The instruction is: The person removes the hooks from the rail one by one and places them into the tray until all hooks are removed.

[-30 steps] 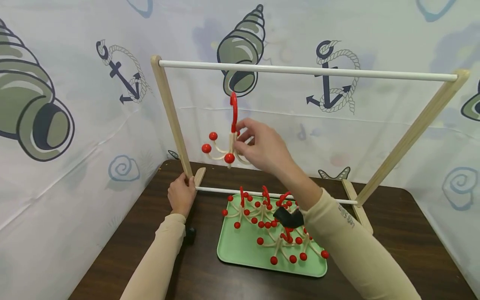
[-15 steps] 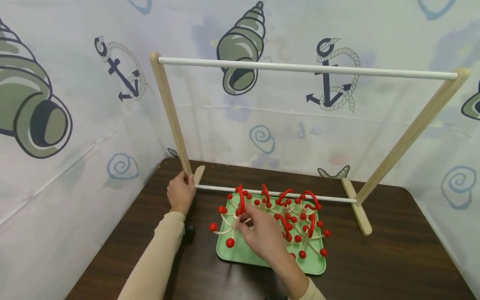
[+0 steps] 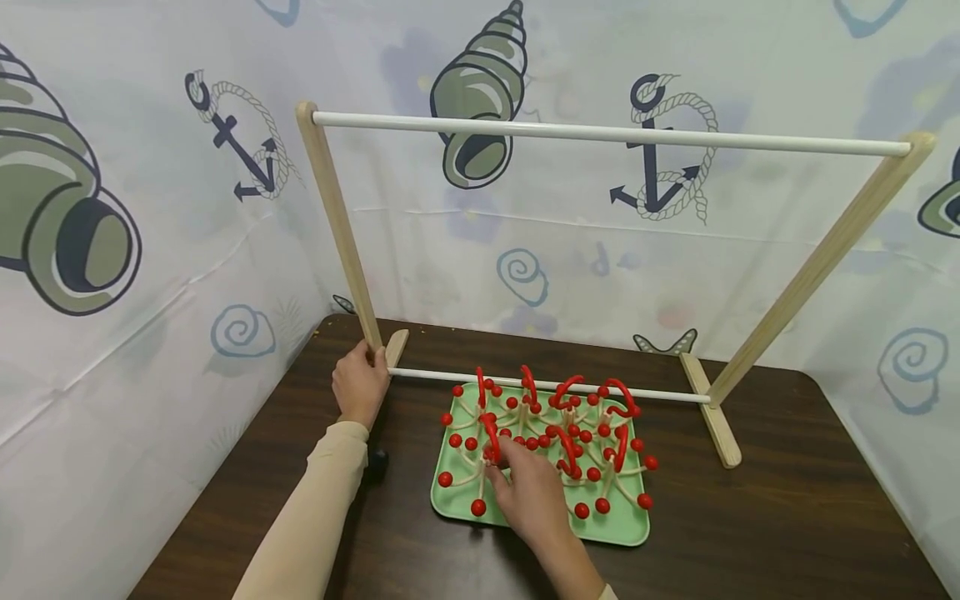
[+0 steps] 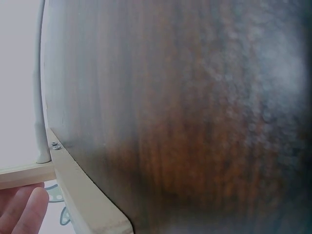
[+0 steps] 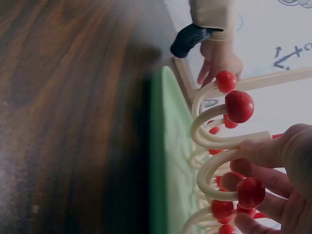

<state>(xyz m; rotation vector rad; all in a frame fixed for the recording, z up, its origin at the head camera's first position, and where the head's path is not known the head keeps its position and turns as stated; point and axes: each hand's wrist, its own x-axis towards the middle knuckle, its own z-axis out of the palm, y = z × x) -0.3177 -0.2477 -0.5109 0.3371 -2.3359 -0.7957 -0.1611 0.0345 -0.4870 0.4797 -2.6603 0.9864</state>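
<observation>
My right hand (image 3: 534,493) pinches the cream stem of a chandelier-like piece (image 5: 207,131) with curved arms, red ball tips and a red hook on top. It stands upright at the front left of the green tray (image 3: 450,502). Several matching pieces (image 3: 611,471) with red hooks upward are on the same tray, to the right and behind. My left hand (image 3: 362,385) grips the left wooden post (image 3: 337,208) of a frame, low down near its foot. In the left wrist view, fingers (image 4: 31,212) show beside that post.
The frame has a white top rod (image 3: 600,132), a white lower rod (image 3: 435,375) passing behind the tray, and a right post (image 3: 817,271) on a wooden foot (image 3: 712,417). Everything stands on a dark wood table (image 3: 787,508) before a patterned cloth (image 3: 420,267).
My right hand has come down from in front of the frame to the tray's front left, bringing the chandelier-like piece with it. My left hand stays on the post.
</observation>
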